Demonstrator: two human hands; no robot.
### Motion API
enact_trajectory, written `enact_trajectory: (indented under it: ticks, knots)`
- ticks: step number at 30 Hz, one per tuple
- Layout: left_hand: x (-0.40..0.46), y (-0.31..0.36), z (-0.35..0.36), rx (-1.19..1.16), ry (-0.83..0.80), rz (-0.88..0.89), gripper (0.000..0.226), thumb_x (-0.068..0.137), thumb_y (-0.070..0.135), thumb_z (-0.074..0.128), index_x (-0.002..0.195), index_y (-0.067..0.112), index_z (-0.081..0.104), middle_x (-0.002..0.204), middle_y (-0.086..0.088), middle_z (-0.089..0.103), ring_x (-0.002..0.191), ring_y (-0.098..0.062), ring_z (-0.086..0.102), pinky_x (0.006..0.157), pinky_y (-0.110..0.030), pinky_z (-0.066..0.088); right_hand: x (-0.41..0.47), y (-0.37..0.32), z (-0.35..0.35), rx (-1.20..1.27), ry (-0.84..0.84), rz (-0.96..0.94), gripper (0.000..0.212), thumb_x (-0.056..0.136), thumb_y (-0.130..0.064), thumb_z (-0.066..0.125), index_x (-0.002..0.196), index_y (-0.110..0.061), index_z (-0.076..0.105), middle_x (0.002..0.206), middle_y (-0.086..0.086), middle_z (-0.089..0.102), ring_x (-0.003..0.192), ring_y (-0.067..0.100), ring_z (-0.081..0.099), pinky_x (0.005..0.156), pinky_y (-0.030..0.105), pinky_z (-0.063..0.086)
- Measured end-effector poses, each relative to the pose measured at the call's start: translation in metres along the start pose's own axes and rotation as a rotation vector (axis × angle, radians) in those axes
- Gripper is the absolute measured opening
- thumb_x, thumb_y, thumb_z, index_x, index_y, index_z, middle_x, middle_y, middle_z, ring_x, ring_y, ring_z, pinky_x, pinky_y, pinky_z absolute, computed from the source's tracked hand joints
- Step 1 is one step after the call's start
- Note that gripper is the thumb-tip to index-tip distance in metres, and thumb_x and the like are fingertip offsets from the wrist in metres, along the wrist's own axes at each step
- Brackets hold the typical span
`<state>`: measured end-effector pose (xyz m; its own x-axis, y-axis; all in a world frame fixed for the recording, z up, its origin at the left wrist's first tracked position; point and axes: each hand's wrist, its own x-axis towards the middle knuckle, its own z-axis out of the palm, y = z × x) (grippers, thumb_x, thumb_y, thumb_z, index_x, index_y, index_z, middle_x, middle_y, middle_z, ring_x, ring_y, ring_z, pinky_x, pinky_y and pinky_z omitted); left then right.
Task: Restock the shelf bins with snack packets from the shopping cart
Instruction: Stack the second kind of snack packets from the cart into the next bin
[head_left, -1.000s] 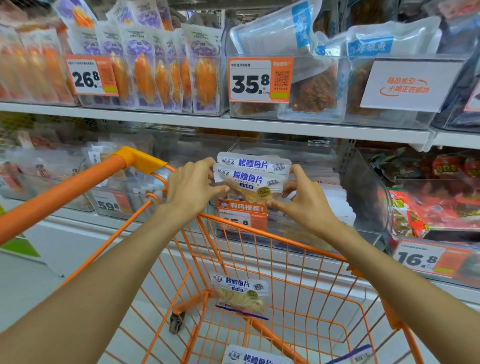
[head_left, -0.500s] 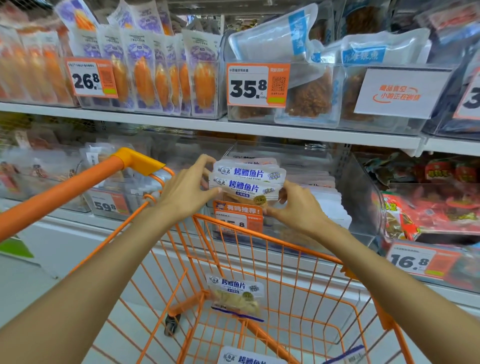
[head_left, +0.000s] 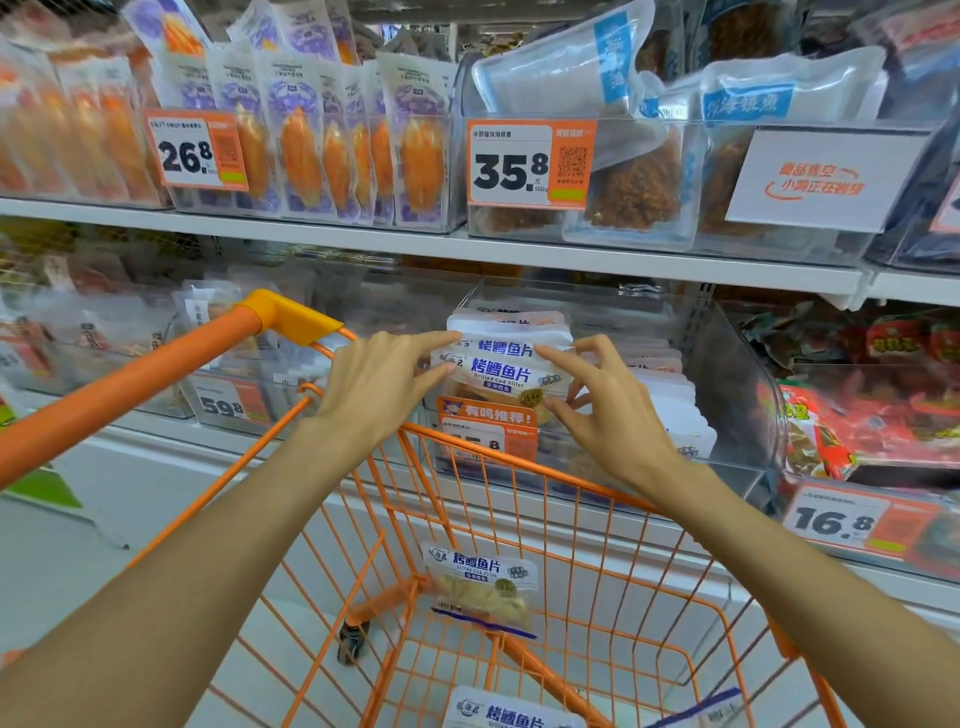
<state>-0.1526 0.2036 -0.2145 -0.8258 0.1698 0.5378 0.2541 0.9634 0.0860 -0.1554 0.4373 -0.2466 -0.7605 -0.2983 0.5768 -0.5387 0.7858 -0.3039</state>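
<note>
Two white snack packets (head_left: 501, 366) with blue lettering stand at the front of a clear shelf bin (head_left: 737, 374), on top of the packets stocked there. My left hand (head_left: 376, 382) reaches over the orange shopping cart (head_left: 524, 462) and touches the packets' left edge with straight fingers. At their right edge is my right hand (head_left: 610, 410), with its index finger stretched along the top and its thumb low on the front. Another such packet (head_left: 480, 590) leans inside the cart, and one more (head_left: 511, 713) lies at the bottom edge.
An orange price tag (head_left: 488, 434) hangs on the bin's front. The upper shelf (head_left: 415, 249) carries bins of orange and brown snacks. A bin of red packets (head_left: 883, 426) stands to the right. The cart handle (head_left: 130, 379) crosses at the left.
Both hands carried the two packets forward and slightly up into the bin. Their grip has loosened, and the fingers now only touch the packets' edges.
</note>
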Motion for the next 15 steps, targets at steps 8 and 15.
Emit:
enact_trajectory:
  ticks: [8, 15]
  knots:
    - [0.001, -0.001, 0.003, 0.040, -0.072, -0.038, 0.041, 0.098, 0.050, 0.038, 0.135, 0.036, 0.051, 0.112, -0.001, 0.069, 0.105, -0.027, 0.060, 0.062, -0.031, 0.038, 0.012, -0.002, -0.005, 0.003, -0.101, 0.040, 0.054, 0.085, -0.019, 0.070, 0.136, -0.026, 0.052, 0.112, 0.002, 0.054, 0.076, 0.010, 0.055, 0.077, 0.039, 0.055]
    - [0.005, 0.007, -0.002, -0.008, -0.056, -0.107, 0.033, 0.098, 0.041, 0.046, 0.126, 0.032, 0.061, 0.104, -0.002, 0.071, 0.099, -0.024, 0.063, 0.060, -0.028, 0.035, 0.022, -0.006, -0.022, 0.069, -0.072, 0.092, 0.031, 0.092, -0.034, 0.059, 0.121, -0.026, 0.065, 0.104, 0.000, 0.058, 0.081, 0.012, 0.058, 0.077, 0.030, 0.045]
